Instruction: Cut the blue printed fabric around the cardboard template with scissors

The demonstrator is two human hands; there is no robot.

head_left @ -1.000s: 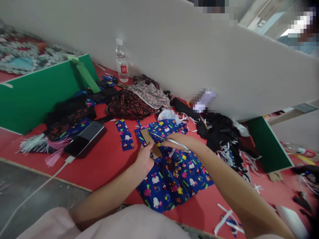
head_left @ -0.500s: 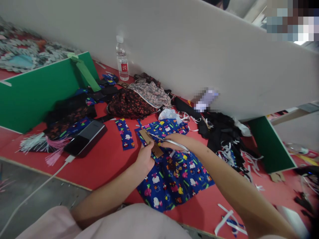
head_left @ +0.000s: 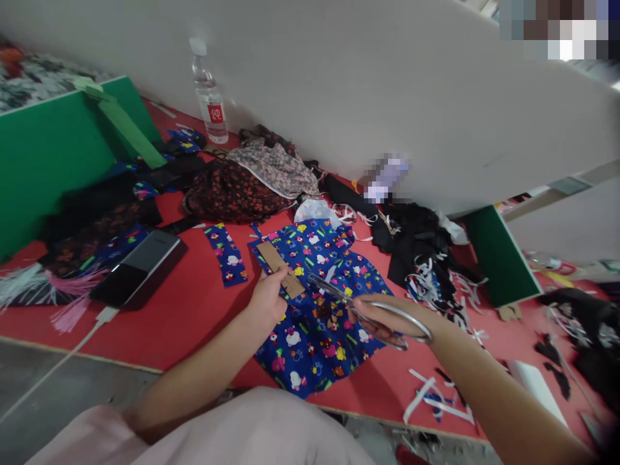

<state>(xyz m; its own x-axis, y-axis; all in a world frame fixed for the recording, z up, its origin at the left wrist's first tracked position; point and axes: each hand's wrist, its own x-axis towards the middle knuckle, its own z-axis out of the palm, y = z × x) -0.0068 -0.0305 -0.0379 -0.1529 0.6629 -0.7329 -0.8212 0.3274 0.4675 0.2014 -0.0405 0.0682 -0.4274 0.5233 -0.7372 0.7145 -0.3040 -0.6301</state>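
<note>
A blue cartoon-print fabric piece (head_left: 303,352) lies spread on the red tabletop. On its upper left part rests a brown cardboard strip (head_left: 272,256), pinched by my left hand (head_left: 269,298) with the thumb on top; the fingers beneath are partly hidden. My right hand (head_left: 380,316) is closed around a pair of metal scissors (head_left: 334,289) over the fabric. The blades point up and left, with their tips right of the cardboard. Just left of the fabric is a separate narrow strip of the same print (head_left: 227,255).
A phone-like black device (head_left: 138,265) with a white cable lies left. Behind are dark floral cloth (head_left: 232,194) and a water bottle (head_left: 213,110) by the grey partition (head_left: 314,84). Black scraps (head_left: 411,239) lie right, white trimmings (head_left: 426,400) near the front edge. Green boards (head_left: 501,258) flank the workspace.
My right hand and the scissors have drawn back rightward, away from the cardboard strip. My left hand still holds the cardboard on the fabric. The whole view has shifted slightly.
</note>
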